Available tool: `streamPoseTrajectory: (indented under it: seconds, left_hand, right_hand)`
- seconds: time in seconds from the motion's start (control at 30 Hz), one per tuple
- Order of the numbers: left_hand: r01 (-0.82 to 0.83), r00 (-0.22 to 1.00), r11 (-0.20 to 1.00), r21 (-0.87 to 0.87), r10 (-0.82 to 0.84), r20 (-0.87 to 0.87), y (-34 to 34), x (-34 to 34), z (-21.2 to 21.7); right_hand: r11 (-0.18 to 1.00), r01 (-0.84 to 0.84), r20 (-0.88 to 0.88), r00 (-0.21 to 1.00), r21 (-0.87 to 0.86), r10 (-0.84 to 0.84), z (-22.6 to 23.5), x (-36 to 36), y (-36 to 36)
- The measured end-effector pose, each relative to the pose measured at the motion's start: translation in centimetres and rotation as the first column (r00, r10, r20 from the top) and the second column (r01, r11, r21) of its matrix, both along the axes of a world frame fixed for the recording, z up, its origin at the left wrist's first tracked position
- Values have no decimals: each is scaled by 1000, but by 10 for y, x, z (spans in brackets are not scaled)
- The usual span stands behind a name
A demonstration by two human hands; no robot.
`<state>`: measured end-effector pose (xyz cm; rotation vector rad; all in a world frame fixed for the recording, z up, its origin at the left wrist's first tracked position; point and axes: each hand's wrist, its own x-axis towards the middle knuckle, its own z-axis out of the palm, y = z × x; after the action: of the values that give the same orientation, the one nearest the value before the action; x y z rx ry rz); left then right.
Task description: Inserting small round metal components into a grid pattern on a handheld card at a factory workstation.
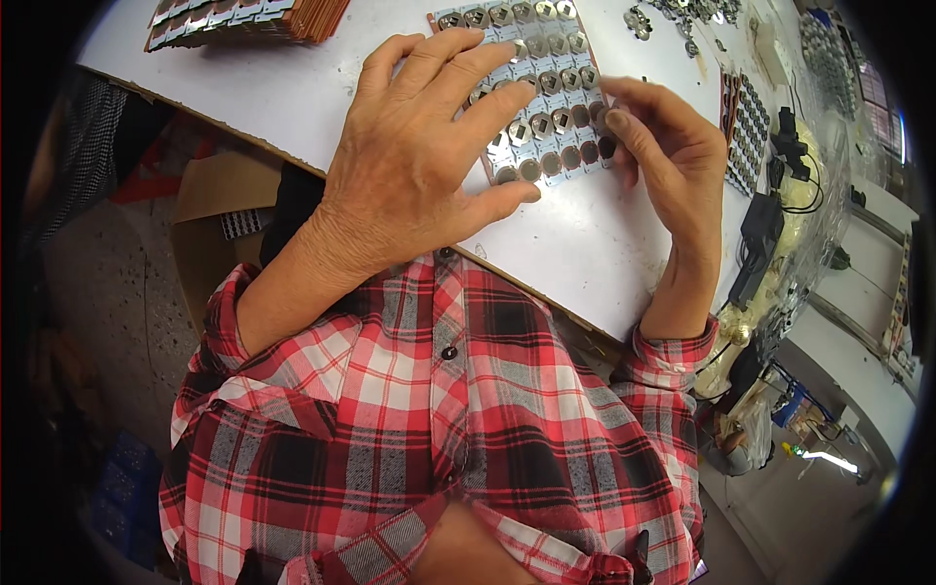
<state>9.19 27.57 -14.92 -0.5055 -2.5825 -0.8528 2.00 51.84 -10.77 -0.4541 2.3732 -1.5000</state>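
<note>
A light-blue circuit board panel point(554, 98) lies on the white table, covered with rows of round metal pieces like coin cells or clips. Some show a diamond-shaped cutout; the lowest row and the near right end look like plain, darker discs. My left hand point(409, 161) rests across the panel's left side, fingers spread and thumb stretched along its near edge. At the right edge my right hand point(673, 146) is closed, its thumb and forefinger bent together over the end of a row. Whatever lies between those fingertips is too small and hidden to name.
A stack of similar panels point(249, 21) with orange-brown edges sits at the far left. Loose metal pieces point(687, 18) are scattered at the far right. Another filled panel point(747, 132) and a black power adapter point(760, 234) lie to the right. Below the table's left edge stands a cardboard box point(210, 205).
</note>
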Motion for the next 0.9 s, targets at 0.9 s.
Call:
streamPoseTrajectory:
  seconds: [0.9]
  left_hand:
    - [130,988,988,-82,-122,95,1,0,9]
  right_hand:
    - [996,-83,-81,993,-31,80,-14,-5,0]
